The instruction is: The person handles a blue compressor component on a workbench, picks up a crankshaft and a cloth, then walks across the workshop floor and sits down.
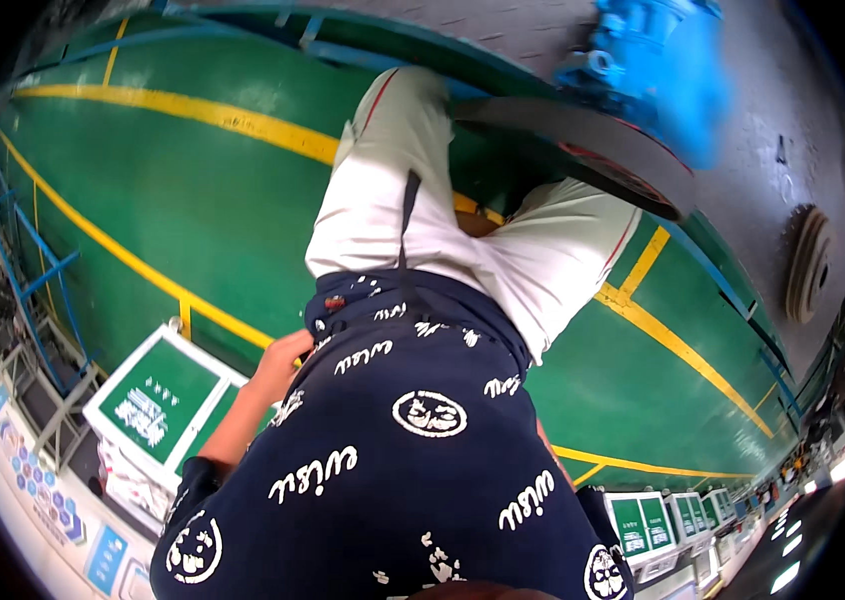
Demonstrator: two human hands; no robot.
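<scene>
My left hand point(288, 352) is at my left hip, touching the hem of the dark printed shirt point(423, 470) where it meets the pale trousers point(378, 220). Its fingertips are hidden by the cloth, so what they hold, if anything, does not show. Only a sliver of my right forearm point(550, 448) appears past the shirt's right side; the right hand is out of sight. Beyond my knees, a large dark wheel point(633, 165) with a reddish inner part stands near the edge of a grey metal surface point(743, 190). A blurred blue machine point(653, 70) is behind it.
On the grey surface at right lies a grooved, pulley-like disc point(811, 265). A white bin with a green lid point(158, 395) stands at my left. Yellow lines point(213, 112) cross the green floor point(213, 190). More white-and-green boxes point(643, 525) line the lower right.
</scene>
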